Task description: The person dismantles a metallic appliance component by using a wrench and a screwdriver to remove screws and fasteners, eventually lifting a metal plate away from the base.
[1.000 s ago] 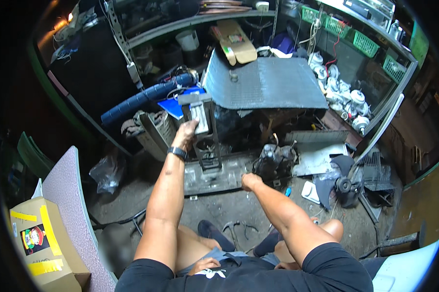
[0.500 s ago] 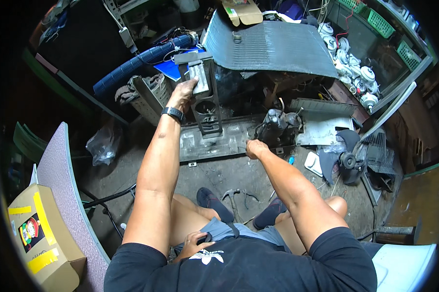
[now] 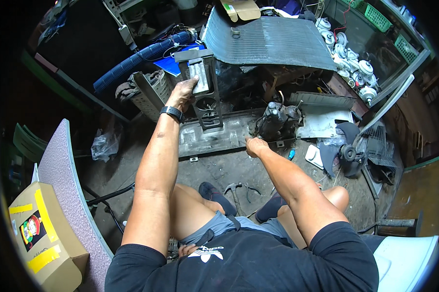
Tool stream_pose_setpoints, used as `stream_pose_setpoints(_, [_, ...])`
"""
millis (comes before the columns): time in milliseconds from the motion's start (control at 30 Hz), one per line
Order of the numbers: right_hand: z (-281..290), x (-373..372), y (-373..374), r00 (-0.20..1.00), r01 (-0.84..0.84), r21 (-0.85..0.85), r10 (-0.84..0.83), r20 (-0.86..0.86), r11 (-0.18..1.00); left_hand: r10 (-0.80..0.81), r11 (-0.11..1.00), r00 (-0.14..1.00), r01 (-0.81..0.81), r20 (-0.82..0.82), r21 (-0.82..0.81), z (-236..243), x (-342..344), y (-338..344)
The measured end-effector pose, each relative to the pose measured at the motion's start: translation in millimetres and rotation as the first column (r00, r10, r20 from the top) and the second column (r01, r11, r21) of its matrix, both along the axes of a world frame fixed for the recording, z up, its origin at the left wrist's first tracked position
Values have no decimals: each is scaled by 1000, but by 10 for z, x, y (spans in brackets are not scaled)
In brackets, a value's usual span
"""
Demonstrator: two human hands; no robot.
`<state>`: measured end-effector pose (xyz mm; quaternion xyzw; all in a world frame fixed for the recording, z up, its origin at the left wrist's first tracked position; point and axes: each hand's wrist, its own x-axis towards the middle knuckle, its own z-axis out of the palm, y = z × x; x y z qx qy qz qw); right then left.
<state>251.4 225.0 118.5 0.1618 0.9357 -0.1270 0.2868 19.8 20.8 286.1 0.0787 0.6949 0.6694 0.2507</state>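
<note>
My left hand (image 3: 183, 93), with a dark watch on its wrist, is closed around the side of an upright metal frame (image 3: 210, 108) at a pale grey plate. The frame stands on a long, dirty metal base tray (image 3: 213, 142) on the floor. My right hand (image 3: 254, 146) is closed at the tray, just left of a dark compressor (image 3: 274, 121); whatever its fingers hold is hidden. Between my feet lie a claw hammer (image 3: 234, 189) and dark-handled pliers (image 3: 250, 191).
A large ribbed panel (image 3: 273, 41) lies behind the tray. Grey sheet metal (image 3: 324, 114) and a fan motor (image 3: 347, 152) are at right. A taped cardboard box (image 3: 66, 243) stands at lower left. Part of another hand (image 3: 186, 250) shows beside my shirt.
The other hand by my shirt has drawn back, and the dark thing it held is out of sight. My view has shifted slightly; both my hands keep their places.
</note>
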Motion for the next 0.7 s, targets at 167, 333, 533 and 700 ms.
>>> stream_pose_setpoints(167, [-19, 33, 1, 1000, -1, 6, 1, -12, 1000, 7, 998, 1000, -8, 19, 58, -59, -77, 2])
stream_pose_setpoints(333, [-24, 59, 41, 1000, 12, -8, -12, -2, 1000, 25, 998, 999, -24, -20, 63, -107, -227, 79])
stream_pose_setpoints(533, [-97, 147, 139, 1000, 24, 16, -24, -10, 1000, 8, 999, 1000, -8, 17, 33, -43, -336, 244])
stream_pose_setpoints(700, [-44, 64, 184, 1000, 18, -6, -18, 8, 1000, 114, 993, 993, -114, 15, 10, 35, -392, 331])
